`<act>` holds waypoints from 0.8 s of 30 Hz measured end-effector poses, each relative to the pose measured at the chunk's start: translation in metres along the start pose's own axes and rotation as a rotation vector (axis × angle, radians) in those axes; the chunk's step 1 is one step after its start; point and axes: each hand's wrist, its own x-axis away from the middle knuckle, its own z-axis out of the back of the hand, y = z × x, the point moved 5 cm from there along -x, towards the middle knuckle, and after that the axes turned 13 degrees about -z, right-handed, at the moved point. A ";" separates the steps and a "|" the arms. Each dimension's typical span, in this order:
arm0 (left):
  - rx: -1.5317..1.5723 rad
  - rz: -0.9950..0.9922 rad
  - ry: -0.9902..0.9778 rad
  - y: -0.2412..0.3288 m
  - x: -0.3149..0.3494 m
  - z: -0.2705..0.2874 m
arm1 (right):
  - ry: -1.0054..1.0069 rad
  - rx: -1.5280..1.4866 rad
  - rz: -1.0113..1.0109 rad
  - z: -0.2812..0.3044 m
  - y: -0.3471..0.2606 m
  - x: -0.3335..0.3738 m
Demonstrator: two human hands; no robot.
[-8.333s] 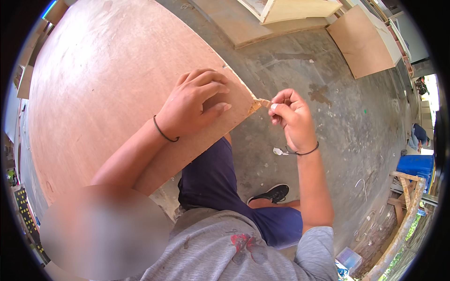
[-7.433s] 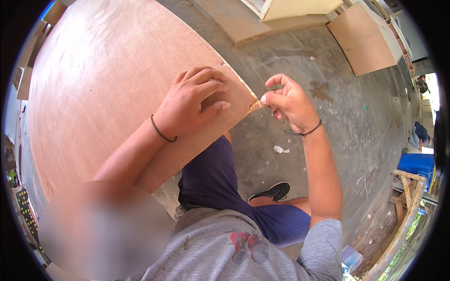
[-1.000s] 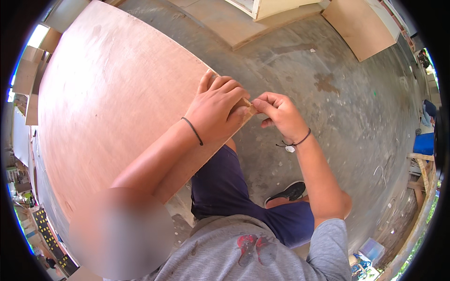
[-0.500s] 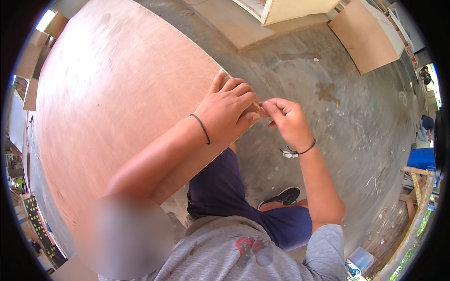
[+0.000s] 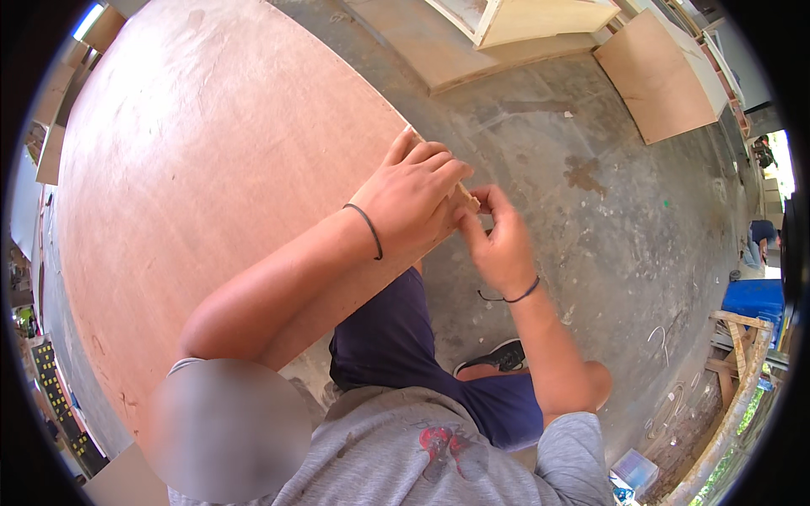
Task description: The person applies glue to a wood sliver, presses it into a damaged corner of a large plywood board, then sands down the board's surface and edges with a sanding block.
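A large, pale reddish plywood panel fills the left side, its near right corner in front of me. My left hand lies across that corner, closed, with fingers curled over the far edge; its thumb is mostly hidden. A short piece of a thin wooden strip shows along the panel's edge just beyond the left fingers. On the end of this strip, my right hand is pinched, thumb on the near side and index finger on the far side. Both wrists wear dark cords.
Below the panel is a stained concrete floor. A wooden cabinet-like frame and a plywood box stand at the back right. To the right are a blue bin, a wooden frame and a bent-over person.
My right hand has shifted left and slightly down, closer to the panel corner, and its thumb and index finger now straddle the strip's end. The left hand keeps its hold at the corner.
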 end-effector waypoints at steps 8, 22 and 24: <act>-0.067 -0.012 -0.025 0.001 0.001 0.000 | -0.228 -0.112 -0.157 0.008 0.002 -0.014; -0.091 -0.005 -0.080 0.007 -0.003 -0.001 | -0.115 -0.024 0.037 0.002 -0.002 0.018; -0.124 -0.008 -0.088 0.008 -0.003 -0.004 | -0.142 -0.100 -0.021 0.006 0.006 0.022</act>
